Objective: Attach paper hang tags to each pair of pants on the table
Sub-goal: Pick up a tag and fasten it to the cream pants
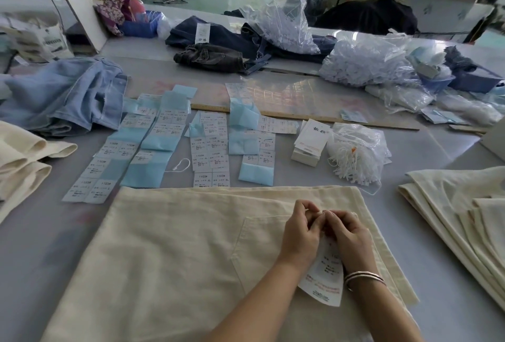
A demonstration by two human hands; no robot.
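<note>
With both the left hand (299, 235) and right hand (348, 235) curled, pinching the hang tag (323, 278) over the pants (177, 246) at the table's near edge, the tag can slip free.

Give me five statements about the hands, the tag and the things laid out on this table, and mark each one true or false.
1. Both hands meet at the top of a paper hang tag lying on the cream pants. True.
2. The left hand lies flat on the table, away from the tag. False: its fingers are curled at the tag's top, against the right hand.
3. The right wrist wears bangles. True.
4. The sticker sheets lie on top of the light blue jeans. False: they lie on the bare table beyond the cream pants; the jeans sit to their left.
5. A wooden ruler lies beyond the sticker sheets. True.
</note>
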